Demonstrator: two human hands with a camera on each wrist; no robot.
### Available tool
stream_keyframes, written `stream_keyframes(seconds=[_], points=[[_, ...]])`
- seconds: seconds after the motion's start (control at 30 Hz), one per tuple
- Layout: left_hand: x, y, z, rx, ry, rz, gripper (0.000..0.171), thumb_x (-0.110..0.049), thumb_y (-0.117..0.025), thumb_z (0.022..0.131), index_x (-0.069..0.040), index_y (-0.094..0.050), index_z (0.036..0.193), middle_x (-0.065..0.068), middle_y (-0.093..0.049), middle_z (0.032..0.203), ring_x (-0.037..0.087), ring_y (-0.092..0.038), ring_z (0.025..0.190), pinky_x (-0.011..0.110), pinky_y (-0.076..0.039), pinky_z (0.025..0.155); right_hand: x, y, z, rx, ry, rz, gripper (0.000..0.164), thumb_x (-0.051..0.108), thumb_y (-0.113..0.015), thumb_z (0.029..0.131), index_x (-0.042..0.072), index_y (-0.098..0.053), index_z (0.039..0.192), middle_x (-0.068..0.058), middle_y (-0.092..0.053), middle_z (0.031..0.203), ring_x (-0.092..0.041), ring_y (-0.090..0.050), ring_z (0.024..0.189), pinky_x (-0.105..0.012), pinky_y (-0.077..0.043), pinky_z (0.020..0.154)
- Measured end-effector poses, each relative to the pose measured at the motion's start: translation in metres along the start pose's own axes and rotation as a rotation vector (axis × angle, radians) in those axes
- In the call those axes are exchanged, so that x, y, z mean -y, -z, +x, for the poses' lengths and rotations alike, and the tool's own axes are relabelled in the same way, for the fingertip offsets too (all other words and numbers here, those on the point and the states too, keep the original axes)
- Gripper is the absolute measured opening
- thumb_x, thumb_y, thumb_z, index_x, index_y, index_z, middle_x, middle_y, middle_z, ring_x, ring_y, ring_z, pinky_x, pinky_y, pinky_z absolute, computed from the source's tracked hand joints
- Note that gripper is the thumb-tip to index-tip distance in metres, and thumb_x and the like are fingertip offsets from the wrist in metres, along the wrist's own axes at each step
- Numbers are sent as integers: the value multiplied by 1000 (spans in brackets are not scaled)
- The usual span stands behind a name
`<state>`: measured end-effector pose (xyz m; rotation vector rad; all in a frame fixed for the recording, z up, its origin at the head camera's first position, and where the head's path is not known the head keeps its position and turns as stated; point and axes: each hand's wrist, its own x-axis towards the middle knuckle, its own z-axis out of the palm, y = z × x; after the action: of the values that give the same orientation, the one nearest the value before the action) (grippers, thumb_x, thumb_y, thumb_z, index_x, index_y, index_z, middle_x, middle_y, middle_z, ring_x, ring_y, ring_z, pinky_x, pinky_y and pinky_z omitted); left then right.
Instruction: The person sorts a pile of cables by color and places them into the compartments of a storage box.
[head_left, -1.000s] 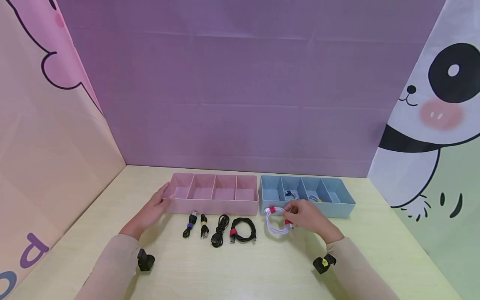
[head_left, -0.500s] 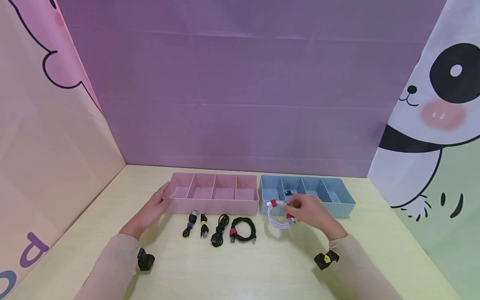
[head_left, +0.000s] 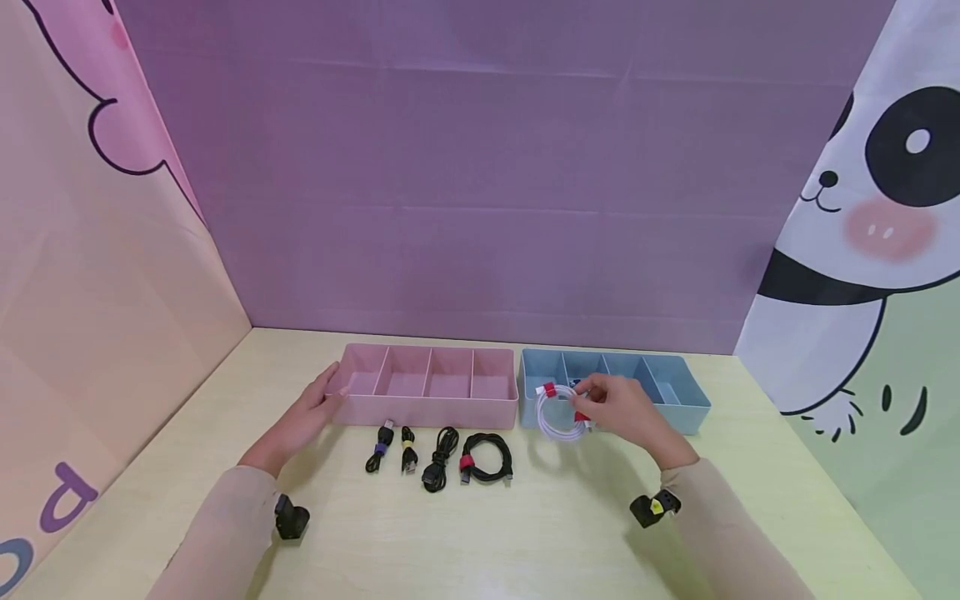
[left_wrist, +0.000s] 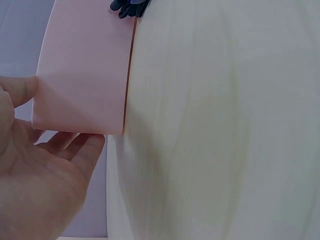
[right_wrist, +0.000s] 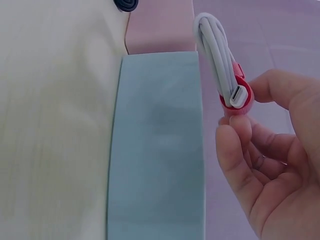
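My right hand point(head_left: 624, 410) pinches a coiled white charging cable point(head_left: 542, 417) at one of its red straps. The coil hangs in front of the blue divided box point(head_left: 686, 418), overlapping its front wall in the head view. In the right wrist view, thumb and fingers meet at the strap, beside the cable's plug point(right_wrist: 239, 96). My left hand point(head_left: 303, 421) rests at the left end of the pink divided box point(head_left: 427, 412), its fingers along the end wall and the thumb at the front corner. A blue-strapped cable point(head_left: 575, 383) shows partly inside the blue box; my right hand hides the rest.
In front of the pink box lie several bundled black cables: one with a purple tie point(head_left: 380, 447), one with a yellow tie point(head_left: 408, 451), a thicker bundle point(head_left: 441, 459), and a red-strapped coil point(head_left: 487, 457). A purple backdrop point(head_left: 480, 208) stands behind the boxes.
My right hand has lifted the white coiled cable up from low over the table, toward the blue box and slightly right. The left hand stays at the pink box.
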<state>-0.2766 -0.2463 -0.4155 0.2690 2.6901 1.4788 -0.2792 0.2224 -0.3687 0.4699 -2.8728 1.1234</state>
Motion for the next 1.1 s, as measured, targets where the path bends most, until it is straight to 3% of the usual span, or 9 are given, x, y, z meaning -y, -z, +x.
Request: stream_keyframes(seconds=[0.2, 0.53, 0.87, 1.1], points=[[-1, 1, -1, 2, 18, 6, 73, -33, -38, 110, -2, 5, 159, 31, 5, 162, 52, 3, 147, 72, -5, 112, 6, 5, 4, -18, -1, -15, 24, 24, -69, 96, 3, -71, 107, -1, -65, 81, -18, -60, 67, -31, -54, 60], [-4, 1, -4, 6, 15, -10, 75, -37, -38, 109, -1, 5, 159, 33, 4, 161, 53, 1, 146, 72, -7, 112, 8, 8, 9, -17, -34, -4, 31, 31, -69, 96, 4, -70, 110, -1, -66, 80, -32, -68, 73, -33, -53, 63], [-3, 1, -3, -1, 11, -1, 75, -36, -39, 109, -1, 5, 159, 33, 5, 161, 53, 2, 146, 72, -6, 113, 7, 9, 14, -48, -63, -14, 30, 32, -69, 96, 7, -70, 110, 0, -66, 80, -31, -68, 75, -34, -51, 64], [-4, 1, -3, -5, -11, 2, 75, -36, -38, 109, 1, 4, 159, 33, 5, 161, 54, 2, 146, 72, -6, 112, 12, 11, 18, -73, -63, -32, 29, 32, -70, 95, 6, -70, 110, -2, -65, 80, -21, -63, 69, -33, -50, 62]])
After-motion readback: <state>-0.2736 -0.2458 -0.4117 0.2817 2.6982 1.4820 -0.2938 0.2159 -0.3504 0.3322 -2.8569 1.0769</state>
